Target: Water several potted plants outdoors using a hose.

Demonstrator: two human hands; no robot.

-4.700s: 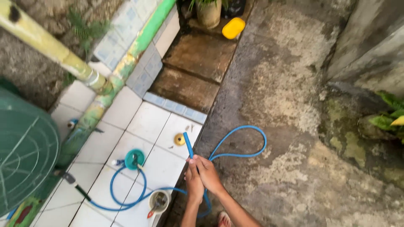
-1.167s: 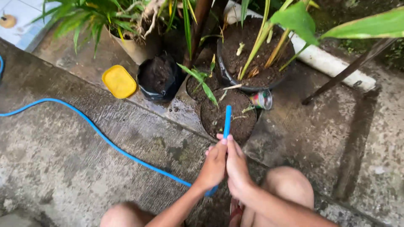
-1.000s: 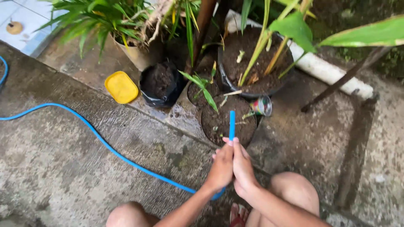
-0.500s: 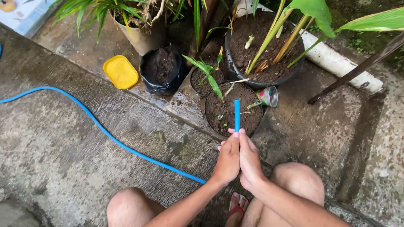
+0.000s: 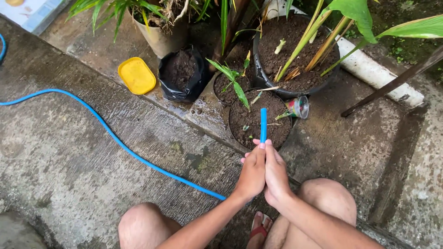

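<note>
Both hands (image 5: 264, 174) grip the blue hose (image 5: 263, 124) upright, end pointing toward the soil pot (image 5: 240, 117).

1. My left hand (image 5: 252, 174): near centre of the scene, fingers curled closed, thumb tip pointing to the far side; its palm faces right, toward my other hand.
2. My right hand (image 5: 278, 175): just right of the left one and pressed against it, fingers likewise wrapped shut, thumb lying along the left thumb.
3. My left forearm: bare, running from the near left edge up and rightward to the wrist.
4. My right forearm: bare, coming in from the near right corner, angled up and leftward.
5. Both wrists: close together, nearly straight.
6. My knees: bare, bent in a squat, one on each side below my forearms.
</note>
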